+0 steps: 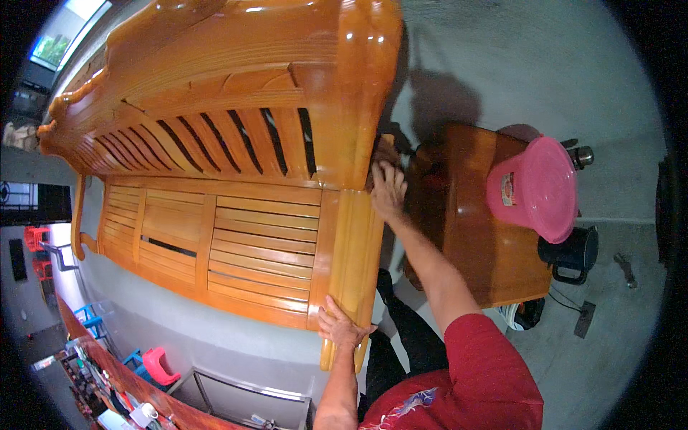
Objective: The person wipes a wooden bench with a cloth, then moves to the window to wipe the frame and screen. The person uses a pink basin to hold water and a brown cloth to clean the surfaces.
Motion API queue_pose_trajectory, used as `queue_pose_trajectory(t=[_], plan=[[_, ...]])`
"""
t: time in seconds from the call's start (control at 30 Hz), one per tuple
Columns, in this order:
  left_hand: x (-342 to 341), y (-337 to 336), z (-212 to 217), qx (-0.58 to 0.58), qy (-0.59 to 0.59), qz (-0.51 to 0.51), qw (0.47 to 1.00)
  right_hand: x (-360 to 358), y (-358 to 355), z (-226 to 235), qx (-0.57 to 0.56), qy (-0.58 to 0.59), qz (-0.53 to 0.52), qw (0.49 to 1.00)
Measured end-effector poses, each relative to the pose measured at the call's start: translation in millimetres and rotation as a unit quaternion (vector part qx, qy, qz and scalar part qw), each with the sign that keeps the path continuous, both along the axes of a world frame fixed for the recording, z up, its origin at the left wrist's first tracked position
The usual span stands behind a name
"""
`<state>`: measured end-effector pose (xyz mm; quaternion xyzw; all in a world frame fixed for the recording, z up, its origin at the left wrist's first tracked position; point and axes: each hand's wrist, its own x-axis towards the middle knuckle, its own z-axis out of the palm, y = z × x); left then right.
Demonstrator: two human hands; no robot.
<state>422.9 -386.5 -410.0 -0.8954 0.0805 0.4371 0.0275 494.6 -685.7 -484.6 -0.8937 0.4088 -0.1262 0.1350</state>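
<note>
Both hands are on the long glossy orange-brown slatted wooden bench [215, 179], which fills the upper left of the view, its backrest towards the top and its seat below. The left hand [342, 328] sits at the front end of the near armrest [356, 244], fingers curled over the rounded edge with the palm pressed on top, a partly closed hold on the wood. The right hand [388, 188] reaches up to where the armrest meets the backrest, fingers spread fairly flat against the joint; whether it grips anything there or simply presses I cannot tell, since the corner lies in shadow.

With a heavy piece like this, the sound way looks to be keeping both hands on the solid armrest frame rather than the thin slats, and pushing evenly so that the end does not swing.

Just to the right stands a small polished brown wooden side table [466, 229], near the bench end (a tight gap, so fingers want watching). On it rests an upturned pink plastic basin [536, 188], with a black electric kettle [571, 252] beside it. The floor [523, 64] is plain grey concrete. In the lower left corner, red and blue plastic stools [150, 362] stand by a cluttered wooden counter [107, 387].
</note>
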Motion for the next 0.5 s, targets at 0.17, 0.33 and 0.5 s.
queue_pose_trajectory(t=[0.17, 0.33, 0.5], plan=[[3, -1, 5, -0.023, -0.003, 0.016, 1.000, 23, -22, 18, 0.049, 0.065, -0.010, 0.997], [3, -1, 9, -0.022, 0.004, 0.015, 1.000, -8, 41, 3, 0.114, 0.101, 0.001, 0.988], [3, -2, 12, -0.032, 0.000, 0.010, 0.999, -57, 122, 19, 0.140, 0.073, 0.142, 0.977]])
